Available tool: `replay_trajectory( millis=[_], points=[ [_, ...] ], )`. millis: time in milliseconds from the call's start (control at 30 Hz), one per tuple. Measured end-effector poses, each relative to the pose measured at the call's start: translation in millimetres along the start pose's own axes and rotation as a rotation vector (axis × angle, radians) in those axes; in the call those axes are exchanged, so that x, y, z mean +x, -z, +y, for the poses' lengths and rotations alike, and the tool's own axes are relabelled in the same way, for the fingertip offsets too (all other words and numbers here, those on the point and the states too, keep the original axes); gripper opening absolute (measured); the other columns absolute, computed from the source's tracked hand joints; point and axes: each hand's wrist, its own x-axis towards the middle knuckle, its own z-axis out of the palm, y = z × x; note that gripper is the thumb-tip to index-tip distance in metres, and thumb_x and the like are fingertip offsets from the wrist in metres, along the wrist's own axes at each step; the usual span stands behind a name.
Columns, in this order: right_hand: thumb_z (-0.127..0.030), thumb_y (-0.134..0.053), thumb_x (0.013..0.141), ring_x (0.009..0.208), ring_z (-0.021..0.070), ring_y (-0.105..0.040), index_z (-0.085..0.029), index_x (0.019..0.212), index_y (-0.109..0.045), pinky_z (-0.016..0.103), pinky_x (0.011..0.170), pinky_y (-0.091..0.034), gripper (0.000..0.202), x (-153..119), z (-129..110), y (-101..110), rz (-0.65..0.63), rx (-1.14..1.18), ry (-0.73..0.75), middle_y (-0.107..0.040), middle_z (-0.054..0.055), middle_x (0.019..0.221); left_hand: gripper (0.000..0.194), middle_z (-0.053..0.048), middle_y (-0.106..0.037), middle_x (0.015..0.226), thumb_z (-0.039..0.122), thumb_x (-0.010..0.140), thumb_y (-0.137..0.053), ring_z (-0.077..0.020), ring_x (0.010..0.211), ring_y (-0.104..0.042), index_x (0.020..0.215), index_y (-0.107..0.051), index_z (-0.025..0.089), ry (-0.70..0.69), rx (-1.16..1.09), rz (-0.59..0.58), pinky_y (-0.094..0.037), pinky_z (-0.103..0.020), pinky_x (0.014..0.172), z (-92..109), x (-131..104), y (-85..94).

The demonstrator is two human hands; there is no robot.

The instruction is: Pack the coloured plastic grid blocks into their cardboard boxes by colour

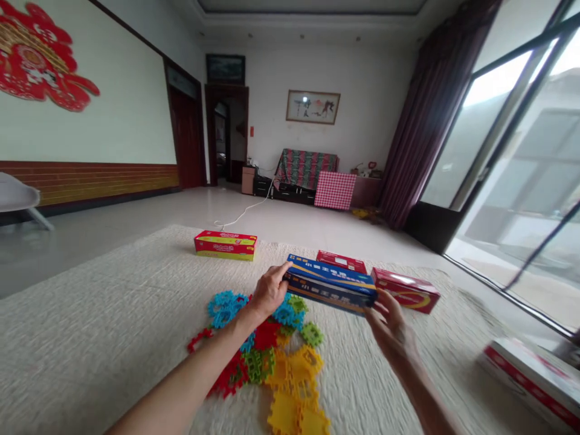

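A long blue box point(330, 283) with white lettering is held between my two hands, slightly tilted down to the right. My left hand point(270, 292) grips its left end, and my right hand point(387, 314) has its fingers at the lower right end. Beneath and left of the box, a pile of plastic interlocking pieces point(290, 374) in blue, red, green and yellow lies on the beige rug. Behind the blue box is a red box point(341, 261), partly hidden. Another dark red box point(406, 291) sits just beyond my right hand.
A red and yellow-green box point(225, 246) stands on the rug point(136, 302) at the back left. At the lower right lies a white and red box point(534, 380). A white cable point(244, 212) runs over the floor toward a cloth-covered cabinet point(306, 169).
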Motion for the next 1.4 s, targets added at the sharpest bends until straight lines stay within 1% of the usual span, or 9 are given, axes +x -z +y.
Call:
replay_trajectory(
  millis=[167, 300, 567, 833, 933, 1033, 1133, 1267, 1400],
  points=[
    [-0.042, -0.054, 0.074, 0.096, 0.0288, -0.066, -0.020, 0.128, -0.046, 0.042, 0.076, -0.053, 0.059, 32.8, 7.5, -107.9, -0.115, -0.175, 0.125, -0.065, 0.011, 0.113, 0.054, -0.009, -0.064, 0.103, 0.009, 0.080, -0.048, -0.0215, 0.095, -0.062, 0.133, -0.051, 0.021, 0.167, 0.138, 0.077, -0.050, -0.035, 0.090, -89.9, 17.7, 5.9],
    [-0.035, -0.053, 0.071, 0.099, 0.0292, -0.062, -0.017, 0.124, -0.047, 0.045, 0.081, -0.052, 0.056, 50.1, 35.8, -165.0, -0.133, -0.192, 0.202, -0.063, 0.014, 0.111, 0.054, -0.010, -0.065, 0.105, 0.009, 0.079, -0.048, -0.0240, 0.100, -0.061, 0.132, -0.052, 0.018, 0.224, 0.196, 0.054, -0.048, -0.037, 0.093, -136.3, 28.8, -3.8],
    [-0.028, -0.052, 0.070, 0.118, 0.0349, -0.048, -0.013, 0.133, -0.038, 0.051, 0.096, -0.043, 0.066, 66.1, 53.9, -211.0, -0.080, -0.302, 0.180, -0.051, 0.019, 0.122, 0.059, -0.014, -0.064, 0.113, 0.007, 0.080, -0.043, -0.0237, 0.106, -0.060, 0.138, -0.042, 0.013, 0.224, 0.200, -0.017, -0.046, -0.038, 0.096, -178.7, 41.7, -35.1],
    [-0.027, -0.055, 0.070, 0.130, 0.0407, -0.038, -0.014, 0.136, -0.034, 0.056, 0.102, -0.037, 0.070, 75.5, 53.3, -240.8, -0.067, -0.294, 0.093, -0.030, 0.023, 0.142, 0.063, -0.019, -0.064, 0.109, 0.006, 0.080, -0.043, -0.0255, 0.098, -0.064, 0.142, -0.035, 0.006, 0.192, 0.226, -0.098, -0.049, -0.035, 0.089, -183.1, 64.0, -44.4],
    [-0.028, -0.055, 0.071, 0.136, 0.0458, -0.028, -0.010, 0.138, -0.032, 0.060, 0.102, -0.034, 0.074, 73.3, 42.1, -237.4, -0.059, -0.339, 0.087, -0.022, 0.027, 0.147, 0.060, -0.015, -0.065, 0.104, 0.009, 0.081, -0.046, -0.0231, 0.090, -0.065, 0.141, -0.038, 0.010, 0.172, 0.265, -0.108, -0.050, -0.032, 0.083, -175.5, 64.1, -30.2],
    [-0.028, -0.054, 0.073, 0.140, 0.0448, -0.017, -0.008, 0.138, -0.033, 0.061, 0.106, -0.029, 0.071, 69.4, 22.9, -233.2, -0.061, -0.405, 0.205, -0.017, 0.027, 0.151, 0.049, -0.010, -0.064, 0.105, 0.012, 0.085, -0.044, -0.0210, 0.095, -0.062, 0.133, -0.047, 0.020, 0.146, 0.310, -0.069, -0.049, -0.030, 0.085, -172.0, 62.6, -0.1],
    [-0.022, -0.049, 0.077, 0.140, 0.0373, -0.026, -0.009, 0.134, -0.039, 0.054, 0.109, -0.031, 0.059, 66.9, -1.2, -244.0, -0.173, -0.410, 0.376, -0.027, 0.024, 0.149, 0.037, -0.011, -0.060, 0.111, 0.014, 0.089, -0.041, -0.0240, 0.105, -0.056, 0.121, -0.057, 0.020, 0.161, 0.370, -0.008, -0.046, -0.034, 0.091, -181.7, 64.2, 38.3],
    [-0.011, -0.044, 0.077, 0.133, 0.0304, -0.041, -0.012, 0.133, -0.042, 0.047, 0.106, -0.038, 0.056, 69.0, -32.2, -289.5, -0.371, -0.369, 0.513, -0.038, 0.020, 0.145, 0.034, -0.013, -0.059, 0.112, 0.011, 0.085, -0.046, -0.0281, 0.108, -0.051, 0.115, -0.061, 0.017, 0.216, 0.449, 0.017, -0.044, -0.040, 0.091, -212.7, 67.8, 76.8],
    [-0.005, -0.044, 0.076, 0.125, 0.0264, -0.049, -0.010, 0.136, -0.038, 0.043, 0.102, -0.043, 0.060, 77.8, -52.3, -343.9, -0.547, -0.438, 0.560, -0.042, 0.020, 0.143, 0.025, -0.010, -0.060, 0.103, 0.008, 0.080, -0.050, -0.0261, 0.104, -0.051, 0.098, -0.066, 0.017, 0.236, 0.483, -0.018, -0.045, -0.038, 0.088, -243.7, 63.8, 87.1]
  ],
)
